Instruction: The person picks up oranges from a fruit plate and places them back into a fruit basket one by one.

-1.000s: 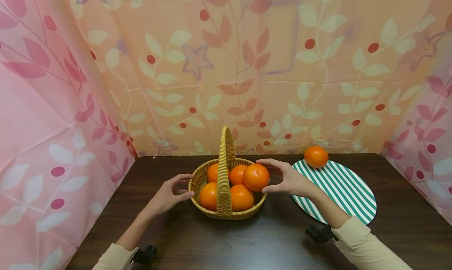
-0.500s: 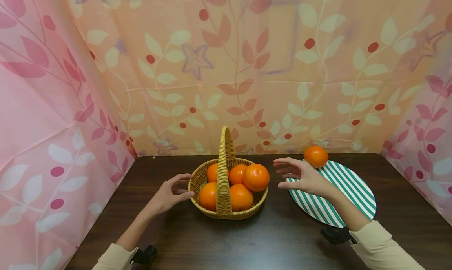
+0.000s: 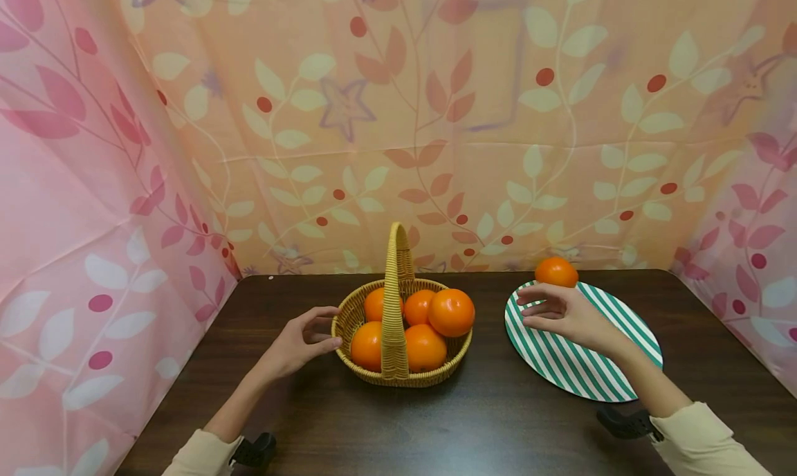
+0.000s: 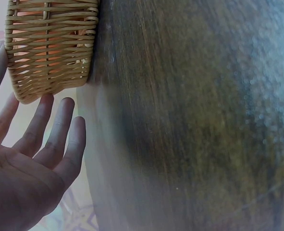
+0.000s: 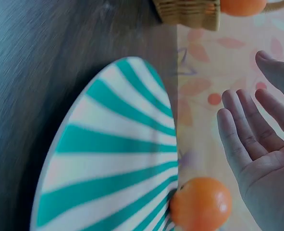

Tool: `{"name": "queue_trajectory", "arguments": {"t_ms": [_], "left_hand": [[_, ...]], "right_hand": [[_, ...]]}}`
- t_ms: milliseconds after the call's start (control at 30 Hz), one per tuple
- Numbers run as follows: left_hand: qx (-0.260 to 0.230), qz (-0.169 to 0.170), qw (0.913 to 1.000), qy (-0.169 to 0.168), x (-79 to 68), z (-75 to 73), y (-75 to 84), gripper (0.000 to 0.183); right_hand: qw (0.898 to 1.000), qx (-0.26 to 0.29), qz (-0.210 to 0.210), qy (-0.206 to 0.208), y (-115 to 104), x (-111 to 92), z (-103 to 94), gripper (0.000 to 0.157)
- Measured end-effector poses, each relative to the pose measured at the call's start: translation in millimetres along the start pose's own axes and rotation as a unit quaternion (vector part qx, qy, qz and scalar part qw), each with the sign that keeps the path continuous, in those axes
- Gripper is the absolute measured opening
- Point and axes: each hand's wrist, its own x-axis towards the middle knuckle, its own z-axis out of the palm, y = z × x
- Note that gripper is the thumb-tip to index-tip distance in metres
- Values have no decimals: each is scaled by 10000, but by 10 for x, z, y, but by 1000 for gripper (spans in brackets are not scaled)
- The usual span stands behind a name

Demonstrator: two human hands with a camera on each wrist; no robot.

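Note:
A yellow wicker basket with a tall handle stands mid-table, holding several oranges. At its left side is my left hand, thumb and fingertips right at the rim and wall. In the left wrist view, the fingers of that left hand look relaxed and spread beside the wicker. My right hand hovers over a green-and-white striped oval plate, fingers loosely bent around nothing. Just beyond it, one orange lies at the plate's far edge; the right wrist view shows this orange below the hand.
The dark wooden table carries the basket and the plate. Floral cloth hangs behind the table and along both sides. Black wrist cameras sit under both forearms.
My right hand has left the orange at the basket's right side and moved right, over the striped plate. That orange stays on the pile. The left hand and basket have held still.

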Motion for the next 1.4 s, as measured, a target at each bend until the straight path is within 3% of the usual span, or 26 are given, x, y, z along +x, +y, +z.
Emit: {"name": "queue_trajectory", "arguments": {"t_ms": [233, 467, 867, 1233, 1400], "left_hand": [[-11, -16, 10000, -2, 1, 0, 6, 55], [19, -11, 10000, 8, -5, -4, -3, 54], [23, -28, 10000, 11, -5, 0, -4, 54], [48, -29, 10000, 16, -2, -2, -1, 54], [41, -48, 10000, 13, -2, -3, -3, 54]], "right_hand": [[9997, -241, 14, 96, 91, -143, -159, 41], [9978, -523, 291, 293, 212, -258, -329, 39], [9924, -899, 607, 584, 381, -399, -585, 46], [9791, -1344, 1070, 1085, 512, -422, -806, 52], [9770, -1285, 1234, 1168, 542, -374, -830, 55]]}}
